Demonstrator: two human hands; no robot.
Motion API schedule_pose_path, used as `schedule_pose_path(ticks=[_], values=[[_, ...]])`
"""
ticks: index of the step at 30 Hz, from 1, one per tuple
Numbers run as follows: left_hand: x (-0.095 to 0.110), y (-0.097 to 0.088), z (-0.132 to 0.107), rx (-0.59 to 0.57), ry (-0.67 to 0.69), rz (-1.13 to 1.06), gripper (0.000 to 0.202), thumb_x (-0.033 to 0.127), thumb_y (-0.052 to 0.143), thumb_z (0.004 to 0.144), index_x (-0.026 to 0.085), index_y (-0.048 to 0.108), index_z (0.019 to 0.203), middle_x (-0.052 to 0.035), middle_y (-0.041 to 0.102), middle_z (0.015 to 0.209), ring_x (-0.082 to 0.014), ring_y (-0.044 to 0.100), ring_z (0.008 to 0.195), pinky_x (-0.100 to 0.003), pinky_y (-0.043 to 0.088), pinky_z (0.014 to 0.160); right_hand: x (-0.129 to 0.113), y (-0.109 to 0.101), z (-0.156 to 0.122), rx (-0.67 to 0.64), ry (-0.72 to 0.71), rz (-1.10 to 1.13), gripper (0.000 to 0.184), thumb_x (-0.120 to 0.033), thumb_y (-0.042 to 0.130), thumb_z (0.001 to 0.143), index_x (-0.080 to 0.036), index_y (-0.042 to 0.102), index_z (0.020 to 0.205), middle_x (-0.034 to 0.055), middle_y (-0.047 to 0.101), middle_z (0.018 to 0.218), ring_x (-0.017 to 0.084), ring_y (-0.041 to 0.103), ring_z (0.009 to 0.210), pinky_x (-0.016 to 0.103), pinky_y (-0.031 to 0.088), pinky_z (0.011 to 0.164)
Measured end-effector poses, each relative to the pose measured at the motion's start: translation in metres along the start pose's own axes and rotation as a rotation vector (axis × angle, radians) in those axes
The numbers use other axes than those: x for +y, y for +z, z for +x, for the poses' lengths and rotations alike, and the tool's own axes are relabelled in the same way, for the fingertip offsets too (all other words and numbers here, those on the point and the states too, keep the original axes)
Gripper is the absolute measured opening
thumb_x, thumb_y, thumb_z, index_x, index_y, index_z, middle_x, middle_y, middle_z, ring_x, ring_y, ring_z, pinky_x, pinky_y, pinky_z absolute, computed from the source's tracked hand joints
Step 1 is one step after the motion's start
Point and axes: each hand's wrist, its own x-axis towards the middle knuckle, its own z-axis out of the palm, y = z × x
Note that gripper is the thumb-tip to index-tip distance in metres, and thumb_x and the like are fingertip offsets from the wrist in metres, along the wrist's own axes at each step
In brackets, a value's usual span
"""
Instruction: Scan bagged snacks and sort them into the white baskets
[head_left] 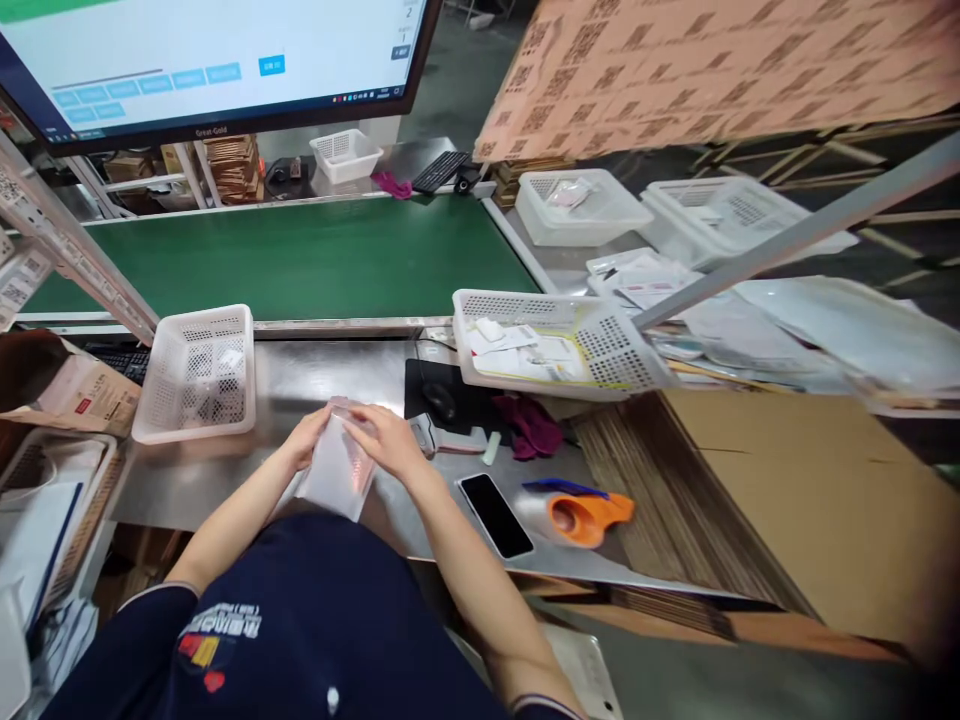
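A translucent white plastic bag (330, 478) is between my hands, above the front of the metal bench and close to my body. My left hand (309, 438) is closed on its upper left edge. With fingers bent over the top edge, my right hand (386, 440) grips the bag from the other side. Something reddish shows through the bag near my right palm. Just right of that hand lies a grey and white handheld scanner (450, 437). A white perforated basket (196, 425) stands to the left of the bag.
Behind the bench (322, 365) runs a green conveyor belt (315, 250). A phone (496, 515), an orange tape dispenser (592, 518) and a purple cloth (531, 428) lie to the right. Stacked cardboard (795, 500) fills the right side. A monitor (225, 70) hangs overhead.
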Motion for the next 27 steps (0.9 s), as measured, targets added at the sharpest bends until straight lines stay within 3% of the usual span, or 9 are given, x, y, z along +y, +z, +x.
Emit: schedule_pose_path(ticks=[2,5,10,13,17,22,27], values=[[0.007,0.006,0.002,0.053,0.103,0.07,0.058,0.063,0.086,0.078,0.012,0.082,0.105,-0.0119,0.078,0.103,-0.0236,0.068,0.09,-0.034,0.054,0.089,0.002,-0.004,0.005,0.158,-0.108,-0.069,0.021,-0.027,0.06,0.104,-0.021,0.078,0.113,0.0095,0.078,0.107,0.025,0.071,0.102,0.038,0.057,0.091],[0.018,0.017,0.009,0.131,0.287,0.145,0.041,0.049,0.088,0.077,0.014,0.083,0.098,-0.0109,0.08,0.104,-0.0256,0.07,0.098,-0.037,0.053,0.1,-0.001,-0.008,0.018,0.209,-0.261,-0.219,0.024,-0.024,0.056,0.107,-0.022,0.08,0.107,0.0092,0.078,0.101,0.023,0.071,0.096,0.034,0.056,0.084],[0.039,0.035,0.008,0.177,0.452,0.395,0.03,0.034,0.073,0.088,0.016,0.085,0.108,-0.0125,0.08,0.116,-0.0313,0.071,0.114,-0.044,0.051,0.109,-0.012,-0.016,0.034,0.18,-0.221,-0.392,0.036,-0.023,0.043,0.111,-0.019,0.079,0.114,0.0107,0.079,0.112,0.024,0.07,0.1,0.035,0.054,0.088],[0.045,0.044,0.001,0.19,0.467,0.586,0.03,0.03,0.065,0.094,0.018,0.085,0.114,-0.0129,0.079,0.12,-0.0335,0.071,0.113,-0.044,0.049,0.108,-0.014,-0.021,0.037,0.094,-0.162,-0.427,0.041,-0.023,0.038,0.112,-0.018,0.079,0.11,0.0114,0.079,0.112,0.025,0.07,0.1,0.035,0.051,0.088],[0.045,0.053,-0.002,0.225,0.41,0.686,0.027,0.027,0.067,0.093,0.02,0.086,0.11,-0.0124,0.081,0.11,-0.0348,0.071,0.101,-0.042,0.048,0.103,-0.006,-0.021,0.036,0.073,-0.104,-0.409,0.04,-0.02,0.039,0.109,-0.016,0.078,0.101,0.0141,0.078,0.1,0.027,0.069,0.096,0.036,0.05,0.083],[0.038,0.06,0.003,0.227,0.384,0.8,0.036,0.024,0.058,0.097,0.019,0.084,0.121,-0.0132,0.08,0.116,-0.0354,0.071,0.106,-0.039,0.048,0.099,0.009,-0.019,0.032,0.078,-0.098,-0.323,0.033,-0.023,0.045,0.108,-0.02,0.078,0.107,0.0112,0.08,0.11,0.026,0.07,0.1,0.036,0.051,0.085],[0.023,0.07,0.01,0.284,0.335,0.731,0.031,0.027,0.064,0.095,0.02,0.085,0.117,-0.0128,0.08,0.115,-0.0351,0.072,0.107,-0.04,0.049,0.101,0.024,-0.024,0.027,0.095,-0.063,-0.262,0.034,-0.026,0.046,0.107,-0.019,0.077,0.094,0.012,0.079,0.095,0.026,0.071,0.093,0.034,0.048,0.079]])
